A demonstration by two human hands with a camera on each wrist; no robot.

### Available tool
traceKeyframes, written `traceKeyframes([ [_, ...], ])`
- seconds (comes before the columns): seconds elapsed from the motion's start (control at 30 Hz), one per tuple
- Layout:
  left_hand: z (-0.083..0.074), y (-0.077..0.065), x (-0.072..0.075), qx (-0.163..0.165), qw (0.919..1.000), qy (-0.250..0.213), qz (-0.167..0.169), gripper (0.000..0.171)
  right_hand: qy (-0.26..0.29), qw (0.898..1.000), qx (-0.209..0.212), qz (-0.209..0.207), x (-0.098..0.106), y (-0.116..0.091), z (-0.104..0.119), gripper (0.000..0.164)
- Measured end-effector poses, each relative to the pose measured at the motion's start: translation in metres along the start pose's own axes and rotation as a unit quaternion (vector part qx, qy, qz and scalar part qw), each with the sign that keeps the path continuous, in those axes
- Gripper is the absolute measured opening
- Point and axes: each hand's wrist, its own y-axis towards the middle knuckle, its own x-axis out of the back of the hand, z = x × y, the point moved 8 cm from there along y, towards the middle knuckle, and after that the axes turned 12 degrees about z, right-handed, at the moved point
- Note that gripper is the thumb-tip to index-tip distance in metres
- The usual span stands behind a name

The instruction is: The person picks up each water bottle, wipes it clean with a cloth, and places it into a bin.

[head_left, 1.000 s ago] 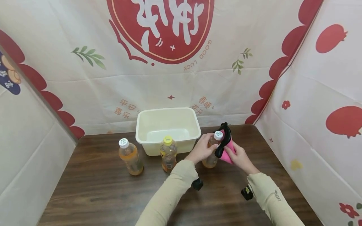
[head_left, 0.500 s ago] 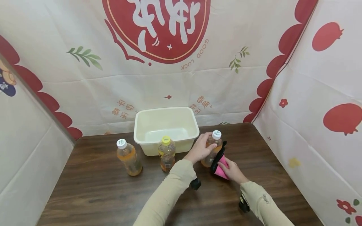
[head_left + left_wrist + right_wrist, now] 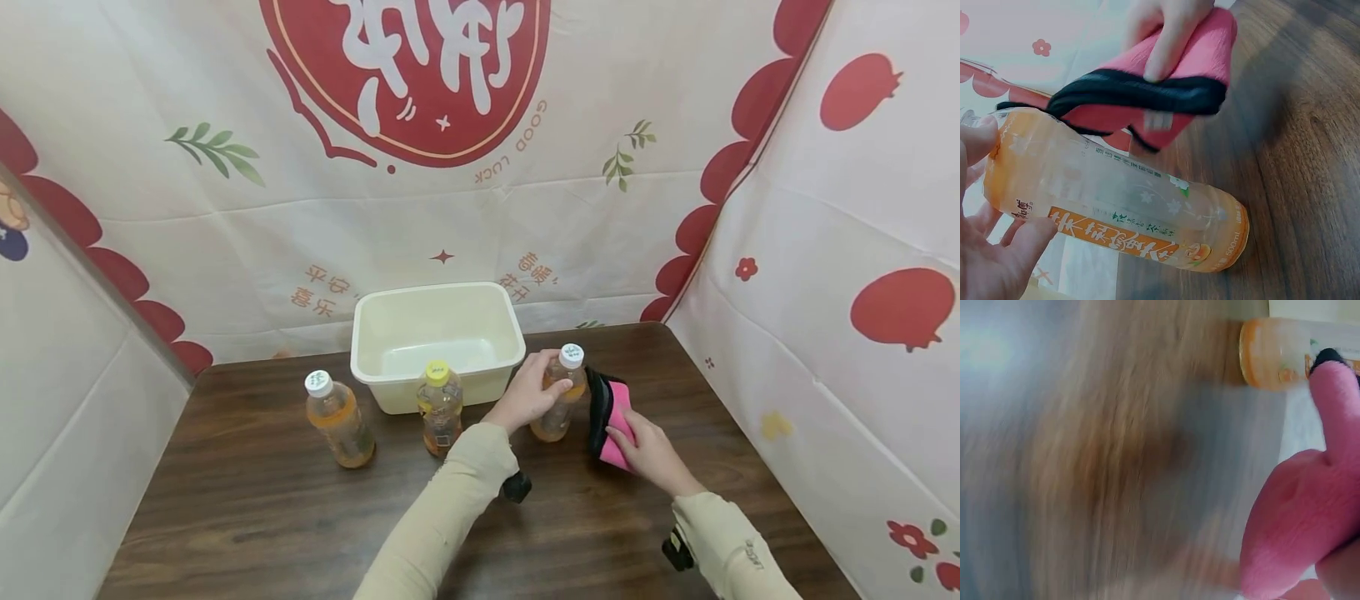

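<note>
On the right of the table stands a clear plastic bottle (image 3: 553, 414) with a white cap and orange-printed label. My left hand (image 3: 528, 390) grips its upper part from the left; in the left wrist view, thumb and fingers (image 3: 1032, 247) lie around the bottle (image 3: 1129, 200). My right hand (image 3: 647, 450) holds a folded pink cloth (image 3: 619, 406) with thick black edging, just right of the bottle. A small white tag shows on the cloth (image 3: 1210, 53) in the left wrist view. The right wrist view shows the cloth's (image 3: 1297, 506) fuzzy pink side; the bottle (image 3: 1266, 353) lies beyond it.
A cream plastic basin (image 3: 366, 367) stands at the back middle. In front of it is a yellow-capped bottle (image 3: 441, 412), and farther left another white-capped bottle (image 3: 341, 429). Printed fabric walls (image 3: 480, 217) enclose the brown wooden table (image 3: 270, 525) at the back and sides.
My right hand has brought the cloth from beside the bottle's cap down along its side, then out to the right. My left hand keeps its grip on the bottle.
</note>
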Motion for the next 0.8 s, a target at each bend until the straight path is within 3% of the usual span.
traceKeyframes([
  [0.2,0.001,-0.002,0.004,-0.005,0.9999,-0.010,-0.001,0.047,-0.114,0.990,0.011,0.083,-0.017,-0.015,-0.007,0.044],
  [0.3,0.001,-0.001,0.004,-0.005,0.9999,-0.010,-0.003,0.047,-0.135,0.985,0.027,0.099,-0.030,-0.021,-0.011,0.046],
  [0.43,0.002,-0.001,0.004,-0.003,0.9999,-0.012,-0.004,0.047,-0.120,0.985,0.033,0.119,-0.039,-0.023,-0.015,0.052],
  [0.63,0.002,-0.002,0.004,0.003,0.9999,-0.016,-0.002,0.047,-0.101,0.978,-0.022,0.183,-0.047,-0.017,-0.032,0.067],
  [0.8,0.000,-0.001,-0.001,0.000,0.9999,-0.009,0.004,0.047,-0.097,0.974,-0.042,0.201,-0.050,-0.013,-0.050,0.079],
])
